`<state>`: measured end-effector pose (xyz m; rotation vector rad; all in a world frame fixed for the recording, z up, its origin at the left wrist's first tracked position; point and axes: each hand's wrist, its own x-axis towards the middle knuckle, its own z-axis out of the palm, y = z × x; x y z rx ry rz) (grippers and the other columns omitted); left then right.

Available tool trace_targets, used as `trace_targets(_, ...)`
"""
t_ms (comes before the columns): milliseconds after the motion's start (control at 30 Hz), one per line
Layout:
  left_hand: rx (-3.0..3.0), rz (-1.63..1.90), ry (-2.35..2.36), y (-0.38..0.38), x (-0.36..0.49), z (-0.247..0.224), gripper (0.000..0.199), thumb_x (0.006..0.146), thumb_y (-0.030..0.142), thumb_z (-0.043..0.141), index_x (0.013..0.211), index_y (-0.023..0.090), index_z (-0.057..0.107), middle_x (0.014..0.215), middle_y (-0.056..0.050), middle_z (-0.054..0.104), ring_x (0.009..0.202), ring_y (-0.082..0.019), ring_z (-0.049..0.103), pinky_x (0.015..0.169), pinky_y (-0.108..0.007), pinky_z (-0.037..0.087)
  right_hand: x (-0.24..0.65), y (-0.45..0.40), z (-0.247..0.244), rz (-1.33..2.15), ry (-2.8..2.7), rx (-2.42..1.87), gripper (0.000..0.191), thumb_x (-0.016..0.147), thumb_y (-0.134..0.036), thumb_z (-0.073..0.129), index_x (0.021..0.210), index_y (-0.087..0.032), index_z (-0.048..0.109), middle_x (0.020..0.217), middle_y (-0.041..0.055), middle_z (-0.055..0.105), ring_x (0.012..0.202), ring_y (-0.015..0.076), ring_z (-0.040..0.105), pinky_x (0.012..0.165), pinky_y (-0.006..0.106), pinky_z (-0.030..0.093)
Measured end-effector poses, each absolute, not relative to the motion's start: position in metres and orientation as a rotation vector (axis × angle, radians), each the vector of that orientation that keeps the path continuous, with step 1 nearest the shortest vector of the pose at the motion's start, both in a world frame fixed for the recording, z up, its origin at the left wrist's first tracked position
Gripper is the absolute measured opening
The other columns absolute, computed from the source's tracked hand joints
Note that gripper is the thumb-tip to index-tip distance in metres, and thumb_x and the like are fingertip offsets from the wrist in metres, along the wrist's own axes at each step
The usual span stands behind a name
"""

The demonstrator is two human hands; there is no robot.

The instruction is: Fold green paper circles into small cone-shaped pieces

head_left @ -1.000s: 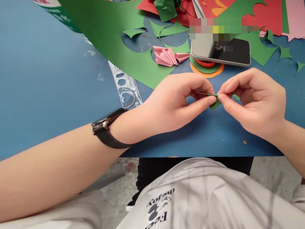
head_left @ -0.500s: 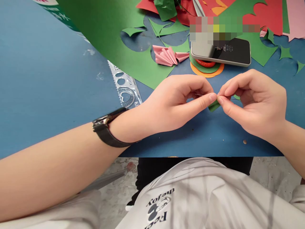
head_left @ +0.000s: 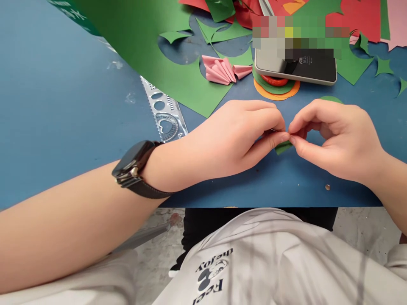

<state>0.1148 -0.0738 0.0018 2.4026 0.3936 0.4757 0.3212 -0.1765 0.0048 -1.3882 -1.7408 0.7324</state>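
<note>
Over the near part of the blue table, my left hand [head_left: 251, 133] and my right hand [head_left: 340, 137] meet at their fingertips, each in a pinch. A small piece of green paper [head_left: 283, 148] pokes out below the touching fingertips; most of it is hidden. A thin dark sliver, like a needle or wire, barely shows between my left thumb and fingers. Behind my right hand, the edge of a green paper shape [head_left: 331, 100] is visible. A black watch [head_left: 135, 163] is on my left wrist.
Beyond my hands a phone [head_left: 295, 70] lies on stacked orange and green paper rounds [head_left: 278, 95]. Folded pink paper [head_left: 221, 70], a large green sheet [head_left: 149, 59] and a clear ruler [head_left: 165, 116] lie to the left. Red paper [head_left: 362, 25] and green scraps are farther back.
My left wrist has turned, bringing the watch face more into view. My right hand has shifted slightly down, and the thin needle-like line shows less than before.
</note>
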Motion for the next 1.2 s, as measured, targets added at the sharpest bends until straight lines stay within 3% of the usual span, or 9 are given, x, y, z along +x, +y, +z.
trace_targets(200,2.279,0.354,0.290,-0.068,0.115,0.004,0.020,0.098,0.034,0.060,0.079,0.028,0.065,0.072,-0.003,0.066,0.062,-0.022,0.056,0.069,-0.037,0.046,0.321,-0.174,0.009,1.008,-1.632,-1.379,0.018,0.079,-0.013,0.082,0.077,-0.027,0.071,0.080,-0.0018,0.075,0.074,0.0182,0.069,0.071,0.036,0.065)
trace_targets(433,2.248,0.342,0.321,-0.067,0.115,0.002,0.018,0.097,0.037,0.063,0.083,0.027,0.067,0.077,-0.004,0.073,0.065,-0.021,0.059,0.062,-0.037,0.048,0.320,-0.174,0.010,1.021,-1.576,-1.411,0.023,0.076,-0.010,0.084,0.072,-0.026,0.069,0.076,-0.0014,0.073,0.070,0.0177,0.067,0.067,0.035,0.064)
trace_targets(767,2.158,0.368,0.360,-0.070,0.112,0.000,0.005,0.092,0.030,0.071,0.092,0.026,0.069,0.088,-0.005,0.075,0.077,-0.021,0.066,0.070,-0.034,0.056,0.316,-0.174,0.013,1.047,-1.464,-1.438,0.023,0.072,-0.003,0.079,0.069,-0.023,0.068,0.071,-0.0021,0.072,0.064,0.0128,0.064,0.059,0.028,0.059)
trace_targets(900,1.771,0.490,0.460,-0.075,0.115,-0.006,0.037,0.083,0.033,0.086,0.112,0.026,0.063,0.114,-0.007,0.071,0.094,-0.021,0.072,0.072,-0.030,0.065,0.316,-0.169,0.007,1.053,-1.242,-1.364,0.020,0.076,-0.005,0.081,0.087,-0.021,0.077,0.080,-0.0020,0.078,0.073,0.0119,0.072,0.070,0.026,0.065)
trace_targets(1000,1.533,0.497,0.500,-0.081,0.120,-0.012,0.052,0.077,0.024,0.090,0.117,0.027,0.057,0.113,-0.003,0.066,0.083,-0.016,0.074,0.073,-0.031,0.068,0.315,-0.168,0.000,1.060,-1.149,-1.289,0.024,0.080,-0.008,0.080,0.099,-0.023,0.081,0.087,-0.0011,0.080,0.082,0.0132,0.074,0.077,0.027,0.067)
trace_targets(1100,1.472,0.578,0.495,-0.089,0.126,-0.015,0.048,0.080,0.018,0.086,0.114,0.028,0.054,0.099,0.001,0.066,0.078,-0.014,0.072,0.073,-0.031,0.068,0.311,-0.170,-0.005,1.051,-1.112,-1.206,0.027,0.083,-0.009,0.080,0.102,-0.027,0.084,0.089,-0.0026,0.079,0.084,0.0119,0.072,0.079,0.026,0.067)
trace_targets(1200,1.495,0.717,0.487,-0.095,0.129,-0.015,0.043,0.082,0.023,0.088,0.109,0.028,0.055,0.093,0.002,0.068,0.080,-0.015,0.070,0.075,-0.031,0.066,0.306,-0.172,-0.006,1.041,-1.071,-1.158,0.028,0.085,-0.008,0.078,0.099,-0.030,0.084,0.093,-0.0036,0.081,0.085,0.0115,0.073,0.080,0.025,0.068)
